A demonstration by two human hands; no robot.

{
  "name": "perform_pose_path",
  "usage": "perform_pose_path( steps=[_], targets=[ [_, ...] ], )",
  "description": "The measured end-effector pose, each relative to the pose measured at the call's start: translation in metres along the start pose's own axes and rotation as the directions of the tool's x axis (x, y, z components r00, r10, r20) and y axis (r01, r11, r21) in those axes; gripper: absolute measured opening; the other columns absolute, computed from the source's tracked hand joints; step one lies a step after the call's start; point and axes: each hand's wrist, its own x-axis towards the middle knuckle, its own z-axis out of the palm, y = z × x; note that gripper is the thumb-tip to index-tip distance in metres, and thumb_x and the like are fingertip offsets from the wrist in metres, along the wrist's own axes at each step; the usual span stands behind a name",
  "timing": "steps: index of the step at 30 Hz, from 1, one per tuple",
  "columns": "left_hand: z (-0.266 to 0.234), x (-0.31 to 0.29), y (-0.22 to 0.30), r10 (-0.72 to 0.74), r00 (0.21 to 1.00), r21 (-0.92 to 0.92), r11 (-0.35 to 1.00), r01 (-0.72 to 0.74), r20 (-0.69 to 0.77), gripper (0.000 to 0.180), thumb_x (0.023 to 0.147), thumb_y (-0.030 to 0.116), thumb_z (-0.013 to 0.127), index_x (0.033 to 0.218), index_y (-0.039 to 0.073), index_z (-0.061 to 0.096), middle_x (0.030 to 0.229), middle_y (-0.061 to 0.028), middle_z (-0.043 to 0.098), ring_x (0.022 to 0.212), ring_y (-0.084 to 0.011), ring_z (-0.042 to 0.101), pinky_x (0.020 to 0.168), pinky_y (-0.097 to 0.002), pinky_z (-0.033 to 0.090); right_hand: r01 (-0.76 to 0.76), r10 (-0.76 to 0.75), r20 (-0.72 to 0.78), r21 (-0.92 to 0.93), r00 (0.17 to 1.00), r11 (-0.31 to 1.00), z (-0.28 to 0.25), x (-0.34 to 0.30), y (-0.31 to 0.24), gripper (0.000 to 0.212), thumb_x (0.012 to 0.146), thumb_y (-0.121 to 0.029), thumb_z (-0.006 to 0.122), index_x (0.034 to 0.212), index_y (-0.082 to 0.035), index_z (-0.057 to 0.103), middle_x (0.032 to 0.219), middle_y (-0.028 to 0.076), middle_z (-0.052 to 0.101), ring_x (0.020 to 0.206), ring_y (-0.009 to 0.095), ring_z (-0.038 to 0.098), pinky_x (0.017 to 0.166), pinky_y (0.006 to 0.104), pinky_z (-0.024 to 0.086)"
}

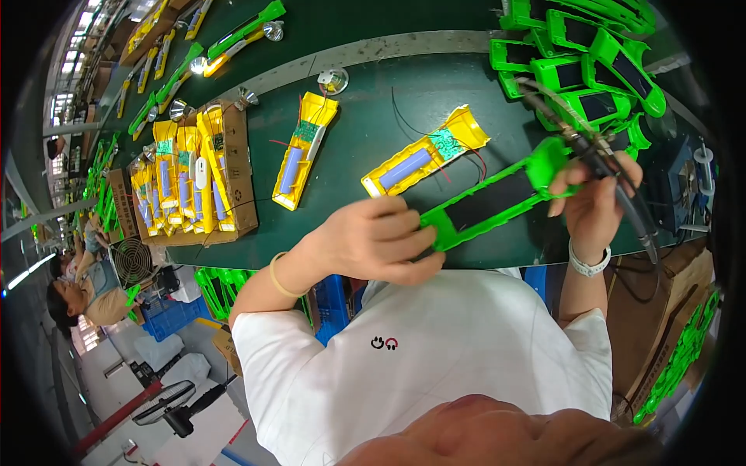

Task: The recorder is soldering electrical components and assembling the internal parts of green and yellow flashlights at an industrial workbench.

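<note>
A green plastic casing half point(454, 226) with a dark panel set in it is held tilted between both hands, over the table's near edge. My left hand point(388, 241) is closed on its left end. At its right end, the fingers of my right hand point(594, 198) grip the frame, while the same hand holds a soldering iron point(598, 159) with a dark handle. Just beyond the casing lies a yellow casing half point(385, 179) with a blue cylindrical cell, a green circuit board and loose wires. Another yellow casing half point(285, 199), wired to a lamp reflector point(333, 81), lies farther left.
A cardboard box point(247, 167) of yellow casing halves stands at the left. Several green casings point(579, 74) are piled at the far right. A metal strip point(404, 45) crosses the table. Below right stands a large carton point(660, 318); a co-worker point(97, 299) sits at far left.
</note>
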Motion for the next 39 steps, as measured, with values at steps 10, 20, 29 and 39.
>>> perform_pose_path(
  steps=[10,20,29,39],
  targets=[
    [0.006,-0.046,-0.015,-0.685,0.728,-0.066,0.726,0.685,0.031,0.047,0.057,0.017,0.078,0.098,0.005,0.058,0.089,-0.0095,0.055,0.088,-0.0275,0.052,0.079,-0.0356,0.039,0.37,-0.384,0.007,-0.29,0.923,0.883,0.006,0.009,0.012,0.039,0.089,-0.029,0.051,0.115,-0.013,0.028,0.094,0.018,0.054,0.082,0.034,0.059,0.066,0.0468,0.054],
    [0.025,-0.034,-0.016,-0.569,0.817,-0.023,0.819,0.573,0.094,0.062,0.059,0.022,0.076,0.115,0.01,0.053,0.122,-0.0087,0.05,0.114,-0.0297,0.043,0.09,-0.0412,0.034,0.027,-0.029,-0.005,-0.251,1.0,0.968,0.02,-0.005,0.031,0.031,0.091,-0.018,0.048,0.113,-0.006,0.03,0.097,0.02,0.058,0.067,0.014,0.058,0.05,0.0203,0.043],
    [0.007,-0.04,-0.016,-0.591,0.774,-0.085,0.78,0.621,0.227,0.07,0.061,0.017,0.073,0.123,0.008,0.041,0.135,-0.0211,0.032,0.126,-0.0397,0.028,0.103,-0.0449,0.024,0.187,-0.196,-0.374,-0.059,0.906,0.981,-0.019,-0.024,0.021,0.027,0.086,-0.02,0.055,0.106,-0.007,0.041,0.085,0.012,0.054,0.065,0.018,0.053,0.056,0.027,0.044],
    [0.035,-0.012,-0.016,-0.487,0.873,0.079,0.87,0.486,-0.01,0.05,0.069,0.014,0.071,0.115,0.004,0.053,0.119,-0.0164,0.051,0.111,-0.0351,0.049,0.089,-0.0393,0.042,0.018,-0.014,-0.37,0.007,0.929,1.0,-0.011,-0.04,0.026,0.024,0.085,-0.015,0.057,0.099,-0.006,0.041,0.07,0.007,0.05,0.051,0.013,0.045,0.047,0.0229,0.038]
  ],
)
